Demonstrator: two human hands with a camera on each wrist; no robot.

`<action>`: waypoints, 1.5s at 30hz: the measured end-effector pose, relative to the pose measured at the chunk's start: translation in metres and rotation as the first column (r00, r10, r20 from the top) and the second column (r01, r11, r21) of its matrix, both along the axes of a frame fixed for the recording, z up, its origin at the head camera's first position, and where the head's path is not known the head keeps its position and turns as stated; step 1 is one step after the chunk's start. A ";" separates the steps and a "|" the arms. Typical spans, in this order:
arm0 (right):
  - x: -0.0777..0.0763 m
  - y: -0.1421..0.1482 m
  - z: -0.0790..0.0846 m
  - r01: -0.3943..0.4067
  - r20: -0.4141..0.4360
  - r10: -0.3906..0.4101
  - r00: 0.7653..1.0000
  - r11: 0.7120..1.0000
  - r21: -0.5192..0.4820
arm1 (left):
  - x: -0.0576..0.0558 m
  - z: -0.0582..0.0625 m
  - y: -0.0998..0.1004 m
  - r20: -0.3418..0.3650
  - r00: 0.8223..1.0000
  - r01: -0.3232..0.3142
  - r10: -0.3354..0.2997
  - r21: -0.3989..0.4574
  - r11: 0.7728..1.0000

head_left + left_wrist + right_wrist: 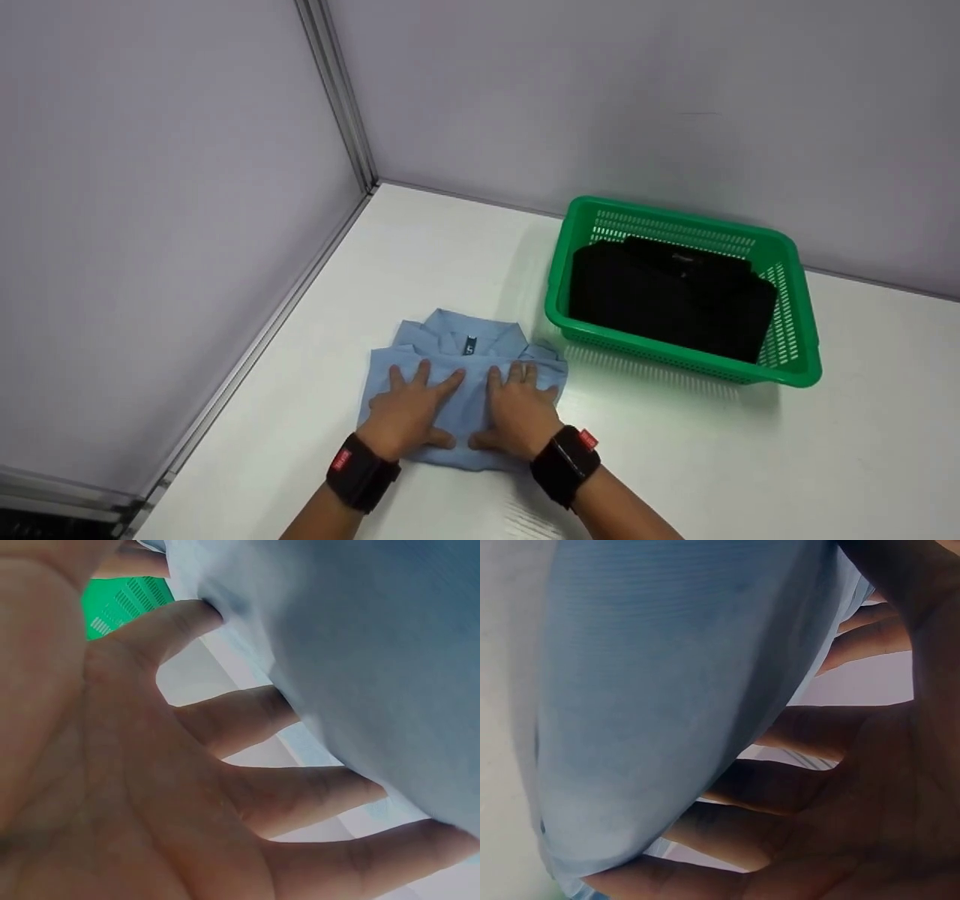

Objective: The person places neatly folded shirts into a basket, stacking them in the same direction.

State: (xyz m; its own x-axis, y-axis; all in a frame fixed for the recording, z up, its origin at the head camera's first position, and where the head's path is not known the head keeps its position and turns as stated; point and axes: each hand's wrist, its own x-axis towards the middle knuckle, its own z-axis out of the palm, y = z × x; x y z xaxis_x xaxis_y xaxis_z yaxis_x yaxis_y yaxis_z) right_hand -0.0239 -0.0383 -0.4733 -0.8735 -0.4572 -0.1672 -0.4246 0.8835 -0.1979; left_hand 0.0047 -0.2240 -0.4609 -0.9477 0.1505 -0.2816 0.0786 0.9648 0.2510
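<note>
A light blue collared shirt (472, 405) lies folded into a compact shape on the white table, its collar and dark neck label toward the far side. My left hand (409, 412) rests on the left half of the folded front with fingers spread. On the right half lies my right hand (517, 409), its fingers also extended and the thumb pointing inward. In the left wrist view, fingertips (270, 701) touch the blue cloth (360, 675). Straight fingers (727, 829) of the right hand meet the fabric (652, 705) in the right wrist view.
A green plastic basket (682, 360) stands on the table (862, 450) to the right of the shirt, with a folded black garment (667, 300) inside. Grey-white panels (600, 97) rise behind and at the left, joined by a metal corner post (337, 90).
</note>
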 end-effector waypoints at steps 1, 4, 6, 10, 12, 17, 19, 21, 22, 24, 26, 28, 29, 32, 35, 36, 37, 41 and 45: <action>0.001 0.002 0.000 -0.002 0.000 0.002 1.000 1.000 -0.003 | 0.001 0.000 0.001 0.003 1.000 0.001 -0.001 -0.002 1.000; 0.002 0.006 0.002 -0.005 0.002 0.005 1.000 1.000 -0.013 | 0.002 0.000 0.005 0.004 1.000 0.006 -0.006 -0.013 1.000; 0.004 0.009 0.002 -0.007 0.003 0.008 1.000 1.000 -0.018 | 0.003 0.000 0.007 0.002 1.000 0.011 -0.011 -0.019 1.000; 0.006 0.014 0.003 -0.013 0.014 0.014 1.000 1.000 -0.024 | 0.007 -0.001 0.012 -0.007 1.000 0.017 -0.017 -0.028 0.999; 0.007 0.017 0.003 -0.017 0.018 0.017 1.000 0.999 -0.028 | 0.008 -0.001 0.014 -0.014 1.000 0.018 -0.018 -0.027 0.999; 0.009 0.022 0.003 -0.012 0.038 0.013 0.999 0.999 -0.035 | 0.012 -0.001 0.019 -0.021 1.000 0.019 -0.020 -0.031 0.999; 0.011 0.024 0.003 -0.011 0.046 0.013 0.999 0.999 -0.033 | 0.013 -0.001 0.021 -0.020 1.000 0.023 -0.023 -0.036 0.999; 0.012 0.026 0.004 -0.014 0.047 0.015 0.999 0.999 -0.034 | 0.014 -0.002 0.023 -0.017 1.000 0.025 -0.025 -0.041 0.999; 0.013 0.027 0.003 -0.016 0.047 0.017 0.999 0.999 -0.034 | 0.015 -0.002 0.024 -0.016 1.000 0.024 -0.025 -0.041 0.999; 0.015 0.029 0.003 -0.019 0.047 0.020 0.999 0.999 -0.036 | 0.016 -0.002 0.026 -0.021 0.999 0.026 -0.027 -0.045 0.999; 0.016 0.031 0.003 -0.019 0.047 0.021 0.999 0.999 -0.037 | 0.018 -0.003 0.028 -0.023 0.999 0.029 -0.030 -0.052 0.998; 0.017 0.033 0.002 -0.019 0.048 0.021 0.999 0.999 -0.037 | 0.019 -0.004 0.030 -0.029 0.999 0.032 -0.034 -0.058 0.998; 0.018 0.034 0.002 -0.019 0.049 0.021 0.999 0.999 -0.038 | 0.020 -0.004 0.031 -0.032 0.999 0.033 -0.035 -0.061 0.998; 0.019 0.038 0.002 -0.022 0.051 0.024 0.998 0.999 -0.039 | 0.021 -0.004 0.035 -0.027 0.999 0.035 -0.037 -0.063 0.997; 0.019 0.043 0.002 -0.025 0.055 0.027 0.998 0.999 -0.043 | 0.022 -0.003 0.039 -0.020 0.999 0.035 -0.036 -0.062 0.997; 0.020 0.045 0.001 -0.025 0.057 0.027 0.998 0.999 -0.044 | 0.023 -0.003 0.041 -0.018 0.999 0.036 -0.037 -0.062 0.997; 0.019 0.047 0.001 -0.025 0.060 0.027 0.998 0.999 -0.046 | 0.023 -0.003 0.042 -0.018 0.999 0.037 -0.038 -0.062 0.997; 0.021 0.054 0.002 -0.016 0.074 0.020 0.997 0.998 -0.053 | 0.025 -0.002 0.049 -0.032 0.998 0.048 -0.050 -0.075 0.996; 0.023 0.060 0.001 0.000 0.088 0.006 0.996 0.998 -0.069 | 0.027 -0.003 0.055 -0.060 0.996 0.066 -0.072 -0.098 0.993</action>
State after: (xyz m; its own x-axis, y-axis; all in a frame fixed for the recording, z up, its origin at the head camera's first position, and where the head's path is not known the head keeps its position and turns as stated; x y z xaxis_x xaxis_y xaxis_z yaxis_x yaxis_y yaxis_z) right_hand -0.0007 0.0220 -0.4722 -0.8553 -0.4729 -0.2117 -0.4055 0.8653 -0.2947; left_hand 0.0316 -0.1688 -0.4643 -0.9523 0.1912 -0.2380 0.1583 0.9759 0.1504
